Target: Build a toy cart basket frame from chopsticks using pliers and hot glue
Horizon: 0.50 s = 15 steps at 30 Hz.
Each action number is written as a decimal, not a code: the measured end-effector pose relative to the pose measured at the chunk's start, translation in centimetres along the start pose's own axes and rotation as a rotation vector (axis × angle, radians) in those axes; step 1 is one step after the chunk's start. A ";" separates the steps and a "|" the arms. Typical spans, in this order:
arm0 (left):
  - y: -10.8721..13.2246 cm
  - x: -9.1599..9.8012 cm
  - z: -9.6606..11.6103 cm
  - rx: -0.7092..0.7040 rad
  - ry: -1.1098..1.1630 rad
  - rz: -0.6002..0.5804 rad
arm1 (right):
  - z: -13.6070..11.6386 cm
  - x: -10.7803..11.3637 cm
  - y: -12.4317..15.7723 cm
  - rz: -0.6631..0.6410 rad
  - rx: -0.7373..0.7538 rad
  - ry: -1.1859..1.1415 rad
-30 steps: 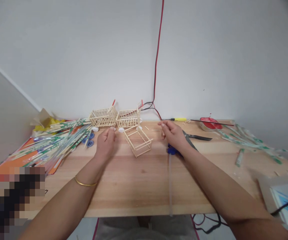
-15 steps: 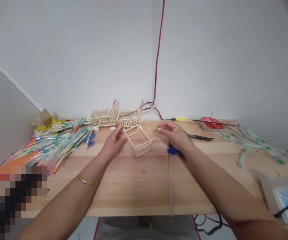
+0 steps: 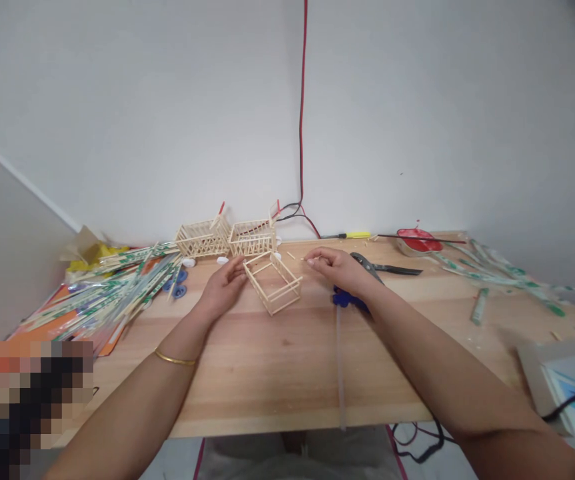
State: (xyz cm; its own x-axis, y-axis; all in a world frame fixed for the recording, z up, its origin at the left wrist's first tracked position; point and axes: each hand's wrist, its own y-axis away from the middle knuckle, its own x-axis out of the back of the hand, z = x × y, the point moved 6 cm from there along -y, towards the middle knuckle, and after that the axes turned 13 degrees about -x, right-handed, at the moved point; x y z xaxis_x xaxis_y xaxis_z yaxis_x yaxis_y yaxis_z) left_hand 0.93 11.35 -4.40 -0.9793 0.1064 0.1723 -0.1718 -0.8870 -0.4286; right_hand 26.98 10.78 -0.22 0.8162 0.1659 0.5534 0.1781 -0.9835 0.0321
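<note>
Wrapped sticks [image 3: 134,283] are heaped at left. The left hand [image 3: 224,288], loosely spread, is held just beside the stick frame [image 3: 284,293], which is set between both hands. A small stick [image 3: 302,259] is seen at the right hand's [image 3: 332,267] fingertips; whether it is pinched cannot be told.

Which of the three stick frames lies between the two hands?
The front frame, between the left hand and the right hand. The other two frames stand behind it, near the wall.
</note>
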 end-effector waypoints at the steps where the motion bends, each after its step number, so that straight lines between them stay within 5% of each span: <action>1: 0.0 0.1 0.1 0.009 -0.019 0.012 | 0.0 -0.5 0.1 -0.093 -0.006 0.018; 4: 0.0 0.4 0.4 0.041 -0.041 0.036 | -0.1 -2.0 0.6 -0.261 0.052 0.135; 9: 0.0 0.6 0.5 0.072 -0.049 0.021 | -0.6 -3.3 0.8 -0.147 0.191 0.428; 15: 0.0 1.5 1.4 0.065 0.024 0.112 | -0.4 -3.0 0.7 -0.178 0.102 0.181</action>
State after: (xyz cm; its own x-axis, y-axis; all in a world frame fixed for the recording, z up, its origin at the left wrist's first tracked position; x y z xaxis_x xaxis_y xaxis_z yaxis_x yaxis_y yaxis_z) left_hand -0.43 10.88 -2.88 -0.9944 0.0150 0.1048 -0.0545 -0.9210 -0.3856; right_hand 24.45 9.59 -1.47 0.6569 0.3110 0.6868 0.3720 -0.9261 0.0635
